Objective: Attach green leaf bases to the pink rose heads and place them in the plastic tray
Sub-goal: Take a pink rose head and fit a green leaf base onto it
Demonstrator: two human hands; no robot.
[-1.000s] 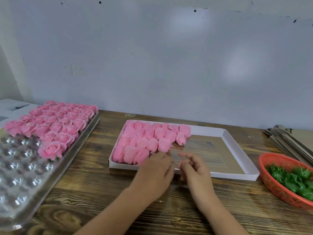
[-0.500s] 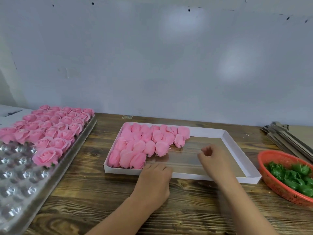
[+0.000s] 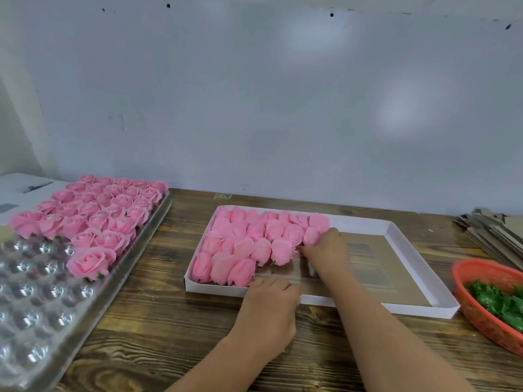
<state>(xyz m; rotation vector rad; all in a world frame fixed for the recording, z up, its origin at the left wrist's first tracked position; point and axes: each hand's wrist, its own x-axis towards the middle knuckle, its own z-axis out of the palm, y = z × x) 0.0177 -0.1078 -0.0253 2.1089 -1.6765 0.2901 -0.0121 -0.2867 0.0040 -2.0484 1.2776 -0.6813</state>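
While my left hand (image 3: pixel 268 309) rests curled at the box (image 3: pixel 418 308) edge, holding nothing I can see, my right hand (image 3: pixel 325 250) pinches a rose (image 3: pixel 311 236). Next, I judge, comes a leaf (image 3: pixel 498 299).

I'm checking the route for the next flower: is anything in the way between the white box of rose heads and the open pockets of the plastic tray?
Nothing visible. Bare wooden table separates the white box from the plastic tray, whose near pockets are open.

Clear glossy plastic tray (image 3: pixel 34 321); matt white card box (image 3: pixel 418 306); rough dark-grained wood table (image 3: pixel 158 329); orange plastic mesh basket (image 3: pixel 481 315).
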